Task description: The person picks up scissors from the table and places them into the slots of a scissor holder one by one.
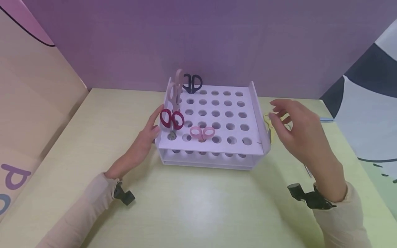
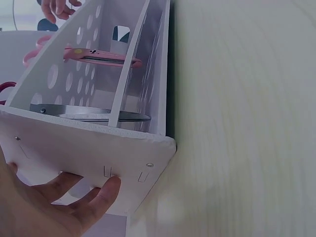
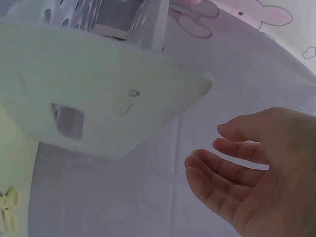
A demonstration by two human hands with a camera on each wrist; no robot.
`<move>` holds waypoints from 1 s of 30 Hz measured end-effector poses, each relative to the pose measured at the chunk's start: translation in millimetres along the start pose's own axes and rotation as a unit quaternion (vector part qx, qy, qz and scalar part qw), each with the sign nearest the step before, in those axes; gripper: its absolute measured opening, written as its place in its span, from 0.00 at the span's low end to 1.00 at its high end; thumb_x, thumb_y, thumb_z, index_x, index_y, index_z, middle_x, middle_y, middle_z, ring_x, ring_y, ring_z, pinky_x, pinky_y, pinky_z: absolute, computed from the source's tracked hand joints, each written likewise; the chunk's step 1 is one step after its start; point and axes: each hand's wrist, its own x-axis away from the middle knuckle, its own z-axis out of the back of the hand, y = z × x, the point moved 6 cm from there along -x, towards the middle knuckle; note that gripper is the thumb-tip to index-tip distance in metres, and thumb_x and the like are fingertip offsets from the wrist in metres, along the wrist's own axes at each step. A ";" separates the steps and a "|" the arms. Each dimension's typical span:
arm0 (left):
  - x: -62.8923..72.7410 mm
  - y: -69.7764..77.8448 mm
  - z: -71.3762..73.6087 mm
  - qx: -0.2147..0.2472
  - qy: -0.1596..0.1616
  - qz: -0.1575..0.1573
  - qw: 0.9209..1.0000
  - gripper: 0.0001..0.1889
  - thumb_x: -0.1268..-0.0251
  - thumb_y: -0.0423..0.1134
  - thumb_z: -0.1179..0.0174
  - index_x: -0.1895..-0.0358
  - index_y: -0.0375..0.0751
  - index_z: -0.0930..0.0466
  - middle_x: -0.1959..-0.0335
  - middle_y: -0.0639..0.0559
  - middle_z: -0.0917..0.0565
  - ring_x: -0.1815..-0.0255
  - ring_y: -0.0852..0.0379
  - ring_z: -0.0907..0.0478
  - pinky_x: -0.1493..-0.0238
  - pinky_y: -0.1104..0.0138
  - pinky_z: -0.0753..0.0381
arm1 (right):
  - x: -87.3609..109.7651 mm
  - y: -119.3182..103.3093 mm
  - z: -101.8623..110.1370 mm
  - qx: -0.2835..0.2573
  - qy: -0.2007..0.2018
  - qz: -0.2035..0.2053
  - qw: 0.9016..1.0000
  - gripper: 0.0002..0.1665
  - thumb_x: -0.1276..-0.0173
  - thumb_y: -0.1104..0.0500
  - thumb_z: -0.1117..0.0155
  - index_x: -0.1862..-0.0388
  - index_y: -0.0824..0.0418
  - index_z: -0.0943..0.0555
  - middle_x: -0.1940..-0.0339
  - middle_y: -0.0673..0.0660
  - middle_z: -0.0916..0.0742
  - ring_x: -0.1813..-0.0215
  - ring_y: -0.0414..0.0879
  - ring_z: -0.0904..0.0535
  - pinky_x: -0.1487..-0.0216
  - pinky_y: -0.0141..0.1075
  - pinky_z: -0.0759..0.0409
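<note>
Left hand, fingers spread against rack, right hand (near yellow scissors), fingers relaxed

Purple wall behind pale table

Shines palely on the bench in front of the rack, shadows softly at its right, looks dimmer in right wrist view.
</note>
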 end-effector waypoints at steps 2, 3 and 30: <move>-0.3 -0.3 -0.1 0.001 0.000 -0.001 1.000 0.32 0.26 0.53 0.61 0.22 0.78 0.59 0.20 0.62 0.51 0.25 0.46 0.39 0.37 0.36 0.32 | 0.3 7.9 -0.9 0.002 -0.001 -0.008 1.000 0.18 0.33 0.68 0.38 0.45 0.68 0.21 0.58 0.61 0.14 0.59 0.51 0.19 0.59 0.18 0.33; -0.5 -0.3 -0.3 0.000 0.000 -0.001 1.000 0.32 0.26 0.53 0.61 0.22 0.78 0.58 0.20 0.62 0.50 0.26 0.46 0.38 0.37 0.36 0.32 | 0.7 12.3 -1.5 0.003 -0.001 -0.013 1.000 0.17 0.33 0.68 0.38 0.45 0.68 0.21 0.58 0.61 0.14 0.58 0.51 0.19 0.59 0.18 0.33; -1.1 -4.2 0.7 0.008 0.002 -0.003 1.000 0.33 0.27 0.52 0.60 0.22 0.76 0.58 0.20 0.65 0.52 0.23 0.46 0.43 0.34 0.35 0.36 | 19.2 130.0 -43.2 0.020 -0.125 -0.146 0.981 0.19 0.26 0.61 0.47 0.42 0.72 0.25 0.58 0.73 0.16 0.58 0.65 0.19 0.58 0.59 0.24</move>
